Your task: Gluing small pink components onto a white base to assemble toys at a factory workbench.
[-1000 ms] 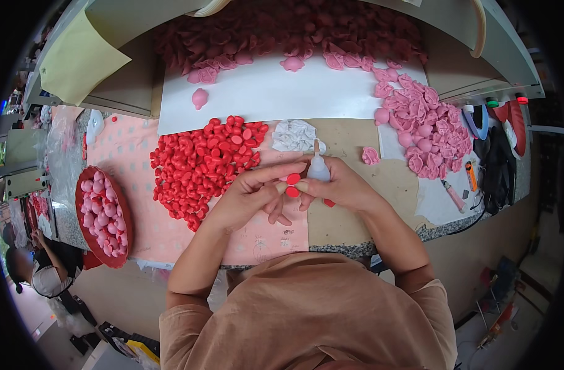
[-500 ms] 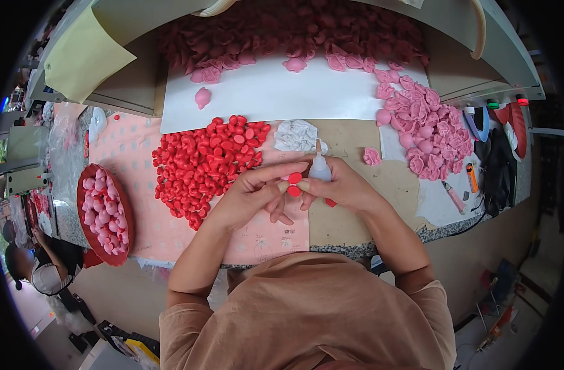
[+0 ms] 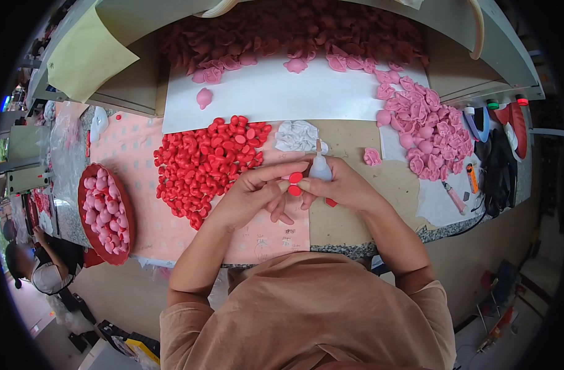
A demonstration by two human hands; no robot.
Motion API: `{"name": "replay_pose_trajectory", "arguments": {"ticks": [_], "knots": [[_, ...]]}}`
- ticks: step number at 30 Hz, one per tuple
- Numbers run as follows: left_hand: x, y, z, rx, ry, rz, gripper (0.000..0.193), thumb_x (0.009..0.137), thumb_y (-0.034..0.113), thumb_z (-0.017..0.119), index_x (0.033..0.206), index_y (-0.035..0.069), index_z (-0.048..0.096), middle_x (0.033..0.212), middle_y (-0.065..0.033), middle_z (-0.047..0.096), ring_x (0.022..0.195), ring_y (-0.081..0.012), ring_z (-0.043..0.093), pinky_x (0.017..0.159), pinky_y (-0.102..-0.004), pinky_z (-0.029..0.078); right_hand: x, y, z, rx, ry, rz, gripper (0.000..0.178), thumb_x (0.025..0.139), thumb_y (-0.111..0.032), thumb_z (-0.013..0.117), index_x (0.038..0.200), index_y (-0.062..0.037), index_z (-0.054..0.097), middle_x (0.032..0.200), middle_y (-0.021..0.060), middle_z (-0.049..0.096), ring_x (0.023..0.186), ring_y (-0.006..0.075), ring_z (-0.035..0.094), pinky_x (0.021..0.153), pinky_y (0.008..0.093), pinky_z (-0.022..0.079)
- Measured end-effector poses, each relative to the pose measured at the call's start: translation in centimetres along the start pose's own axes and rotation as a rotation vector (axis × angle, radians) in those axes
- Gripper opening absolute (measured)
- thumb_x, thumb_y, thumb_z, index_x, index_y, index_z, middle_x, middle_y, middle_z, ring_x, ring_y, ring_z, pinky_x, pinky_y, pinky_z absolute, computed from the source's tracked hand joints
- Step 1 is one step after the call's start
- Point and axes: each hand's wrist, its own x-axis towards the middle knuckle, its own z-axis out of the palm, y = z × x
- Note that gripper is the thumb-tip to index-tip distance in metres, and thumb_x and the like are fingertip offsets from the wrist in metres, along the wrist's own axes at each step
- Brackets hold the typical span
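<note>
My two hands meet at the middle of the table. Fingers and thumb of my left hand are closed on a small red piece with two rounded ends; some pink shows beside it. My right hand pinches the same piece from the other side, thumb against it. The same right hand also holds a translucent squeeze bottle, its thin nozzle pointing up and away from me. Another bit of red shows under my right hand, mostly hidden.
A heap of red pieces lies left of my hands. Pink soft parts pile up at the right. Farther left stands a red basket of pink-and-red pieces. A crumpled white cloth and a cutter knife lie beyond and right.
</note>
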Motion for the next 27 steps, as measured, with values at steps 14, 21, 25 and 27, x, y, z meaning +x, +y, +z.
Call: {"name": "replay_pose_trajectory", "arguments": {"ticks": [14,21,25,27], "knots": [[0.06,0.08,0.16,-0.003,0.009,-0.003,0.048,0.086,-0.003,0.042,0.132,0.008,0.046,0.052,0.0012,0.043,0.048,-0.01,0.05,0.06,-0.0344,0.055,0.09,0.31,-0.09,-0.005,-0.004,-0.015,0.036,0.088,-0.014,0.059,0.119,0.0026,0.049,0.092,0.0047,0.061,0.069,0.0109,0.062,0.065,0.0264,0.052],[0.08,-0.15,0.13,-0.015,0.01,0.034,0.038,0.092,0.008,0.046,0.129,0.005,0.048,0.057,-0.0007,0.048,0.046,-0.011,0.05,0.056,-0.0373,0.057,0.03,0.06,0.03,-0.005,-0.011,-0.017,0.035,0.088,-0.016,0.059,0.117,0.0023,0.05,0.092,0.005,0.061,0.068,0.011,0.062,0.064,0.0262,0.052],[0.09,0.18,0.27,-0.01,0.022,-0.007,0.041,0.09,0.003,0.044,0.13,0.007,0.048,0.056,-0.0003,0.046,0.047,-0.0107,0.05,0.059,-0.0369,0.057,0.02,0.2,-0.11,-0.008,-0.018,-0.028,0.035,0.088,-0.017,0.059,0.117,0.0021,0.05,0.092,0.0047,0.061,0.068,0.011,0.062,0.064,0.0263,0.052],[0.08,0.29,0.34,-0.019,0.022,-0.029,0.045,0.087,-0.001,0.043,0.131,0.009,0.048,0.055,0.0,0.045,0.048,-0.0104,0.05,0.061,-0.0364,0.056,0.05,0.37,-0.18,-0.004,-0.015,-0.025,0.035,0.088,-0.017,0.059,0.117,0.002,0.05,0.092,0.0048,0.061,0.068,0.011,0.062,0.064,0.0264,0.052]]}}
